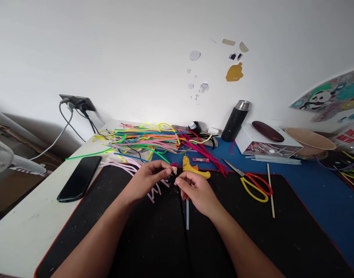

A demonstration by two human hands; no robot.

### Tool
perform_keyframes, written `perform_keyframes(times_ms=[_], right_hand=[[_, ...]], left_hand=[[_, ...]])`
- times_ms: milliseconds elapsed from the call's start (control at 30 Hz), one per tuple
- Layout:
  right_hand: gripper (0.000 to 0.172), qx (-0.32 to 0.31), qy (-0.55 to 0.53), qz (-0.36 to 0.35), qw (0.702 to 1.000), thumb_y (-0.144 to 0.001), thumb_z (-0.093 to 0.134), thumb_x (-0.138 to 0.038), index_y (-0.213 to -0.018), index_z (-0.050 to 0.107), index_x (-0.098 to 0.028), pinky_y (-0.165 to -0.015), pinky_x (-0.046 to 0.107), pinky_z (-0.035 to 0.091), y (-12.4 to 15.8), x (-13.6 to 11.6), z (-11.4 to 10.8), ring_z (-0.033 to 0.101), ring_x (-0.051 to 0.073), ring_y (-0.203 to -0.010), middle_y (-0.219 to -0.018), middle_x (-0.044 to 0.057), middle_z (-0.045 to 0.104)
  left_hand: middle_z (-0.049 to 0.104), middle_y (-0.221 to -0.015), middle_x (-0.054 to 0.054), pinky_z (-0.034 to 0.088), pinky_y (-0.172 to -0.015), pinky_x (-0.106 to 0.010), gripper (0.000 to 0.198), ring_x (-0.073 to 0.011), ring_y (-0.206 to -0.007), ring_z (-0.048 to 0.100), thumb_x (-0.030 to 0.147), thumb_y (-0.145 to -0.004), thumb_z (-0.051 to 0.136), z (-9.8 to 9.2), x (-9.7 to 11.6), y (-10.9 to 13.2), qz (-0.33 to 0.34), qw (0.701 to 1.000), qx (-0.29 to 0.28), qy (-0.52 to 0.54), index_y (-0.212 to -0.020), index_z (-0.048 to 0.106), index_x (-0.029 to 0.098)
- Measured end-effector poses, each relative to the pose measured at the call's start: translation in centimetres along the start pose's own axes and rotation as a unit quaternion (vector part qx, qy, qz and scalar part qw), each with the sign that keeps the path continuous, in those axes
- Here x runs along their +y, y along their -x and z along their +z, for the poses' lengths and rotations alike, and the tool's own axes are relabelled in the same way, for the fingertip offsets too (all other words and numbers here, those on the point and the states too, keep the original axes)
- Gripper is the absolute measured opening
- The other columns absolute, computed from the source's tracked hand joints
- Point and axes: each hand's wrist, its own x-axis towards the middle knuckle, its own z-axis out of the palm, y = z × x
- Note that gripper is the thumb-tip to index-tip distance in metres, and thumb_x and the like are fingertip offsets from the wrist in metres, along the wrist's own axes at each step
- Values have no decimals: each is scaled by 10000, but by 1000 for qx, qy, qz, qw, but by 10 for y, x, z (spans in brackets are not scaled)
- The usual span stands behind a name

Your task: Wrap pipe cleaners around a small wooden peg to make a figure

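Note:
My left hand is closed in a pinch over the black mat. At its fingertips is a small cream and magenta piece, too small to name. Just to the right, my right hand is also pinched, its fingertips close to that piece; whatever they hold is hidden. Behind the hands lies a yellow glue gun. A translucent glue stick shows below my right hand. Pale lilac pipe cleaners lie behind and under my left hand.
A heap of coloured pipe cleaners lies along the wall. Scissors and a wooden stick are on the right. A phone lies left. A black flask, a white box and a bowl stand behind.

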Motion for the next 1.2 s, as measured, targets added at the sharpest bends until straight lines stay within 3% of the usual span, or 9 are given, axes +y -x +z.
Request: perform_keyframes(times_ms=[333,900,1100,1200], right_hand=[[320,-12,2,9,1000,-873,718,-507,-820,621,-207,-543,259,442,-1,3,0,544,128,-526,-586,-52,563],[341,-10,9,2,1000,-886,718,-532,-814,618,-215,-542,262,433,0,3,2,542,129,-516,-588,-52,564],[333,-2,3,-4,1000,-893,721,-525,-838,631,-209,-539,262,435,-2,4,-2,544,133,-527,-597,-47,573],[360,41,-18,-25,999,-890,718,-556,-858,653,-204,-535,267,429,-5,4,-7,525,133,-519,-586,-43,575]], left_hand=[[787,-961,-63,524,-885,-334,324,-227,-922,698,497,-859,806,-12,1,0,20,998,-8,-65,-964,791,190],[741,-884,-44,489,-807,-298,265,-210,-858,654,459,-912,755,-9,-1,2,30,993,-17,-112,-890,758,194],[699,-807,-22,475,-750,-273,271,-174,-776,610,443,-856,810,-10,1,0,1,998,-19,-64,-845,761,177],[687,-756,-19,483,-699,-234,240,-142,-718,607,370,-807,865,-16,-2,-5,-7,999,27,40,-811,757,156]])
